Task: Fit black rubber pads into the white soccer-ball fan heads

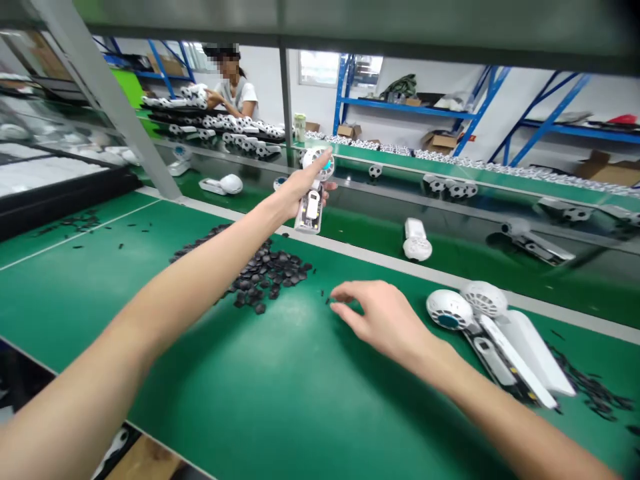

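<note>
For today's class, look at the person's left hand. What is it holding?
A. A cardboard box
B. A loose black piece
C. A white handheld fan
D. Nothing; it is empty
C. The left hand is closed around the white handheld fan, lifted above the green mat.

We have two bare arms, long and smooth. The left arm [165, 300] ends in the left hand [300, 190] near the top middle; the right arm [505, 400] ends in the right hand [385, 320] at lower right.
</note>
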Demonstrator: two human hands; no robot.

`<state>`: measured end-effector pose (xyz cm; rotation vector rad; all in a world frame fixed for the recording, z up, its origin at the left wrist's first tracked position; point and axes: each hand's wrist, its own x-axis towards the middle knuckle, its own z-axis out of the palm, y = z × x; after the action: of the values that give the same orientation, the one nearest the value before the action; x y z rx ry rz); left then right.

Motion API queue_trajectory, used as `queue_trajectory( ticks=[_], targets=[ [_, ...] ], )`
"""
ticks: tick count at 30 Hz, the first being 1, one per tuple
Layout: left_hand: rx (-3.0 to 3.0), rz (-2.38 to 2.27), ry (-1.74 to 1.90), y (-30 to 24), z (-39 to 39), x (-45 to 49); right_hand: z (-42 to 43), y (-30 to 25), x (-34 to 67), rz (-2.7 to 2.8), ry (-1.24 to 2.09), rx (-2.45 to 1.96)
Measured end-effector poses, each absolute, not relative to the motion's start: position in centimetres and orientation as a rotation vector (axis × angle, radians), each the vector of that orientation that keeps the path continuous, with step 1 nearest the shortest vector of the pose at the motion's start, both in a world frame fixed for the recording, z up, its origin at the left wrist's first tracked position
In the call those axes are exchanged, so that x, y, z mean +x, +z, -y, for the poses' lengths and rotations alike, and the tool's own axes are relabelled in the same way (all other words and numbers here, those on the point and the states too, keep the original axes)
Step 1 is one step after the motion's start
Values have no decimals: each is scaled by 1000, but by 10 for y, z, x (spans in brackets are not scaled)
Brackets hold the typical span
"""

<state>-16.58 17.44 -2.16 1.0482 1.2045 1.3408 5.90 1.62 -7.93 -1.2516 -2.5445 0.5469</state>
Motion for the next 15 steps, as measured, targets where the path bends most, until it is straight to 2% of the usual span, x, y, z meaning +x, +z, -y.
queue_trajectory(
  ticks=[7,11,15],
  targets=[
    [1168,-1026,1620,11,-89,-192,-68,-100,-1,2544,612,-1176],
    [1334,-1036,1798,29,-72,-195,-75,-104,-12,2544,612,-1200],
    [1469,-1039,1813,31,-66,-197,-75,-103,-9,2512,721,-1218]
  ],
)
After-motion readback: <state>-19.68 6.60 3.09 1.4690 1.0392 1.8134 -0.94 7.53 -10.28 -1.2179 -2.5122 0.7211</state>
